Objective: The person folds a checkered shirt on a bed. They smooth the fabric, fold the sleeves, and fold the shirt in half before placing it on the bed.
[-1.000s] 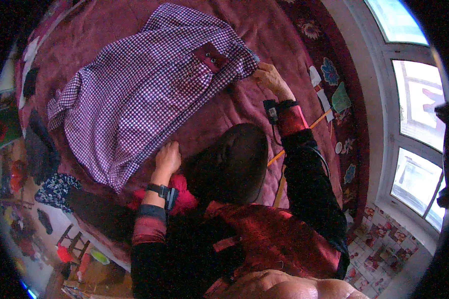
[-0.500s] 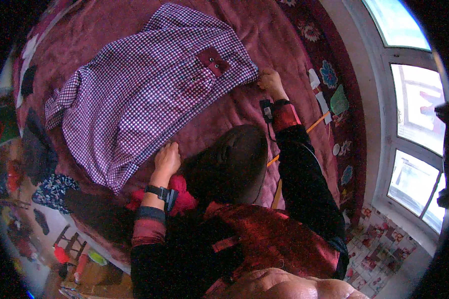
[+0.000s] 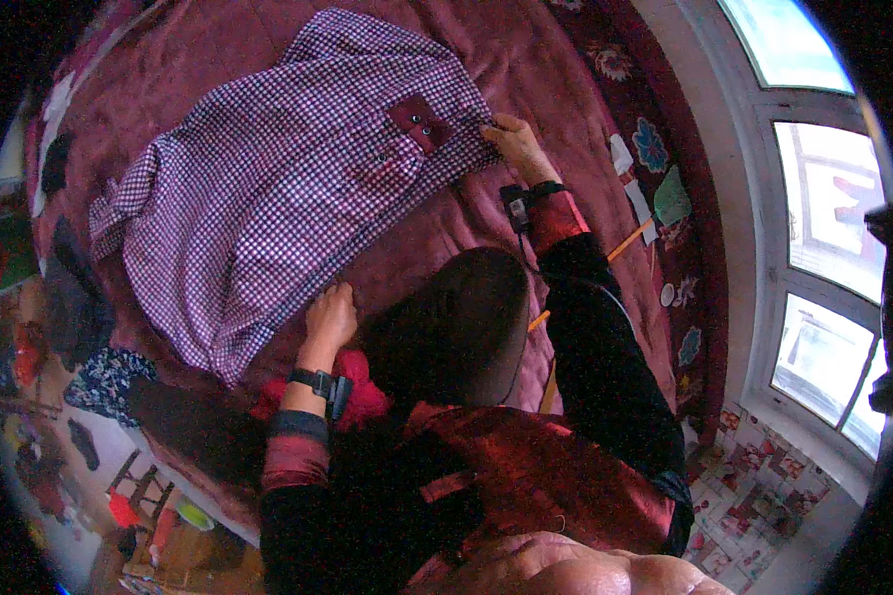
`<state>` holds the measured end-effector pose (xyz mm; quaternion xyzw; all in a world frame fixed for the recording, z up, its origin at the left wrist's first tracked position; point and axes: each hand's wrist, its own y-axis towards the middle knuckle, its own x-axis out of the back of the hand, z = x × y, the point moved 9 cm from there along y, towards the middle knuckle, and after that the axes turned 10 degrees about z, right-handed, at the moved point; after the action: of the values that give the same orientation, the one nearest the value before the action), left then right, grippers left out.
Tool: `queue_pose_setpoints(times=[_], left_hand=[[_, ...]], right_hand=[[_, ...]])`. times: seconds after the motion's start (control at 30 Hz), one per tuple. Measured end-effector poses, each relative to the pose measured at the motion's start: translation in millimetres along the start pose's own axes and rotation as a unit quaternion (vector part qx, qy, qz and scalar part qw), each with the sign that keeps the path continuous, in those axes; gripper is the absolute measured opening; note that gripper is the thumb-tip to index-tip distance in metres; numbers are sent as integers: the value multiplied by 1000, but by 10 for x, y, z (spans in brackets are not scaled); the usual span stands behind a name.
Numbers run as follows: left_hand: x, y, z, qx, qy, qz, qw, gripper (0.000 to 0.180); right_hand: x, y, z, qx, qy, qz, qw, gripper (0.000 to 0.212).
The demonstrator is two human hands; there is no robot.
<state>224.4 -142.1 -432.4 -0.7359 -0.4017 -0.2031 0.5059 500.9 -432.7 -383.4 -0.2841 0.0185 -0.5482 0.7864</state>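
Observation:
A checked shirt (image 3: 258, 188) in white and dark purple lies spread and wrinkled over a plush maroon blanket (image 3: 536, 74). Near its far right side is a dark red patch (image 3: 417, 124) with snap buttons. My right hand (image 3: 518, 147) pinches the shirt's right edge between thumb and fingers. Close to the shirt's lower edge, my left hand (image 3: 331, 315) rests with its fingers curled in; whatever may be inside them is hidden. A dark strapped device (image 3: 337, 392) sits on my left wrist, and a small black box (image 3: 515, 206) is by my right wrist.
My bent knee (image 3: 456, 307) in dark trousers is between my arms. A yellow stick (image 3: 630, 241) and white strips (image 3: 622, 154) lie on the right. Windows (image 3: 829, 218) line the right wall. Dark clothes (image 3: 74, 307) hang at the left edge, above a cluttered floor.
My right hand has moved left and slightly up, onto the shirt's right edge, which has shifted left with it. The left hand has barely moved.

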Motion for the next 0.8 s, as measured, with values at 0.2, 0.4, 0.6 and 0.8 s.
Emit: queue_pose_setpoints(times=[0.2, 0.4, 0.6, 0.8], left_hand=[[-14, 27, 17, -7, -1, 14, 1000, 12], [25, 15, 1, -17, -10, 7, 1000, 13], [47, 8, 5, -9, -12, 6, 1000, 13], [46, 14, 9, 0, -7, 4, 1000, 13]], right_hand=[[28, -42, -46, 6, -59, 59, 997, 29], [59, 48, -109, 16, -301, -52, 952, 36], [-10, -58, -74, -8, -395, -139, 908, 34], [114, -176, 115, 74, -411, -233, 878, 19]])
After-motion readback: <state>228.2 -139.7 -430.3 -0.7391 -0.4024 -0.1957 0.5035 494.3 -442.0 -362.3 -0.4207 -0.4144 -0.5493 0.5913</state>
